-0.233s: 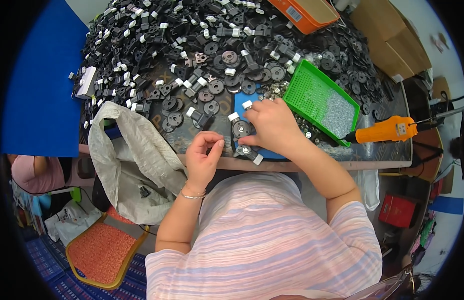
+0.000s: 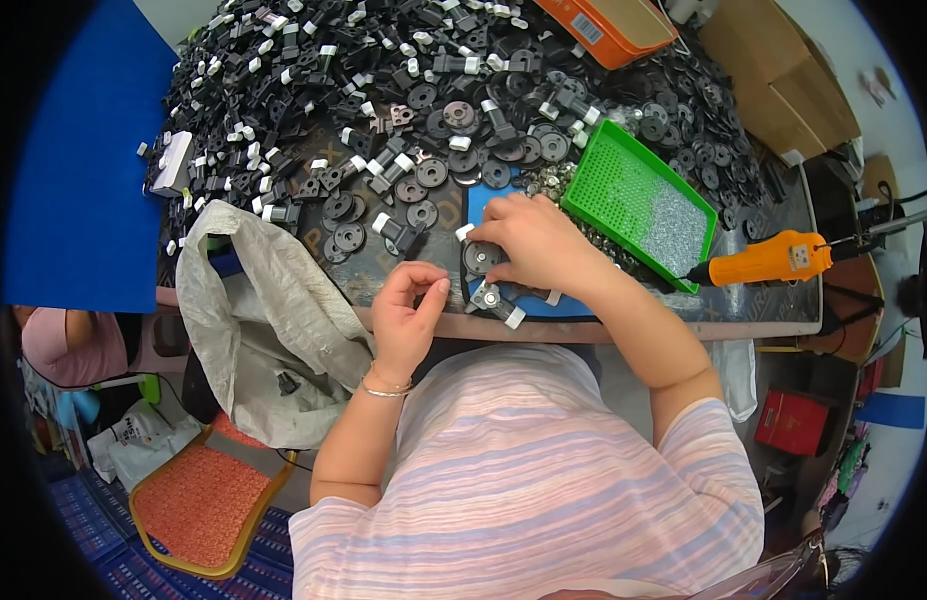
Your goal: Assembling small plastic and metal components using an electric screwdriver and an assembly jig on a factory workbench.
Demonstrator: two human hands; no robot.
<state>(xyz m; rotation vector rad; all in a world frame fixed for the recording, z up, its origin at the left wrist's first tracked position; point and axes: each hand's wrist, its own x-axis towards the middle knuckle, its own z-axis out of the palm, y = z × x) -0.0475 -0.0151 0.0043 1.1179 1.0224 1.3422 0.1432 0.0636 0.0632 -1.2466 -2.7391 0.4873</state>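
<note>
My right hand [image 2: 544, 243] is over the blue mat [image 2: 572, 307] near the table's front edge. Its fingers and thumb close around a black disc part [image 2: 481, 258] with a white cap at its upper left. Just below, a second black part with a shiny round metal centre [image 2: 489, 298] and a white end lies partly on the mat. A sliver of another white end shows under my right wrist. Left of the mat, my left hand [image 2: 409, 308] hovers at the table edge, fingers curled and thumb against them; whatever it may hold is hidden.
Piled black parts with white caps [image 2: 284, 90] cover the far left, with black discs [image 2: 719, 150] farther right. A green tray [image 2: 624, 200] holds small clear pieces beside loose metal bits. An orange electric screwdriver [image 2: 769, 260] hangs at right. A whitish sack [image 2: 269, 300] drapes at left.
My right hand has shifted slightly, its fingertips now on the disc part's white cap. A white end has come into view below the wrist. My left hand stays put.
</note>
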